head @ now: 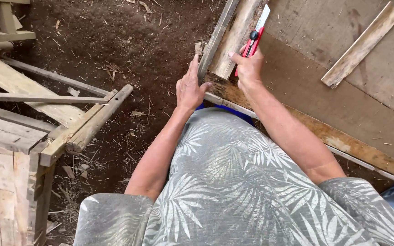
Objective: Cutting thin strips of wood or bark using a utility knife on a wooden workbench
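A long weathered plank [233,36] lies on the bench [324,114], its near end just ahead of both sets of fingers and overhanging the bench's near edge, likely so the blade can work along it. The right hand [248,68] has its fingers clenched around a red utility knife [254,38], whose blade points away along the plank's right side, thumb pressed against the wood. The left hand [189,86] lies flat, fingers released and straight against the plank's left edge, seemingly steadying it. A shorter wood strip [361,45] rests well right of the fingers. Left of them, beyond bare dirt floor [128,41], lie stacked boards [23,118].
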